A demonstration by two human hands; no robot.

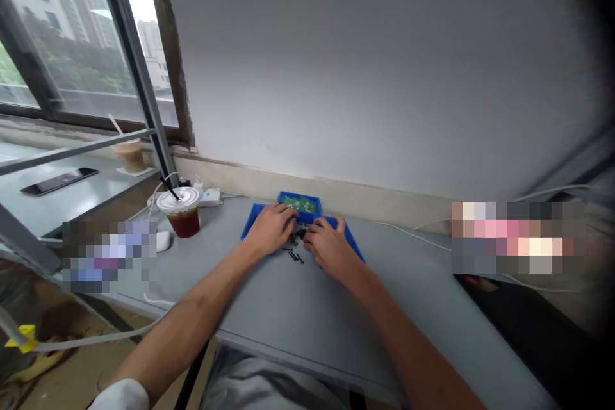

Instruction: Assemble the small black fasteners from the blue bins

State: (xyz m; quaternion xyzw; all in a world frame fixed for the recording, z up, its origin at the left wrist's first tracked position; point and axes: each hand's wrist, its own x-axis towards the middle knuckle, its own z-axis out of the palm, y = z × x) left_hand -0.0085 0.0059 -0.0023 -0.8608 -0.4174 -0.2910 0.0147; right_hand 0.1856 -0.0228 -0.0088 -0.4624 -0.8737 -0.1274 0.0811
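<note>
Slanting dark screws [300, 259] are seen bodyward of both grips, nearer the right hand [328, 246]; either grip's closure cannot be told.

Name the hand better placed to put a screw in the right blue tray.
Likely the right hand: it's at the right tray, beside the screws; the left hand is at the left tray.

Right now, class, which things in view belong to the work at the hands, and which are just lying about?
Seemingly part of the work:
screws, near both hands' fingers
left tray
right tray
back tray, probably, with its green contents

Apparently just lying about:
red drink
coffee
phone
white case
</note>
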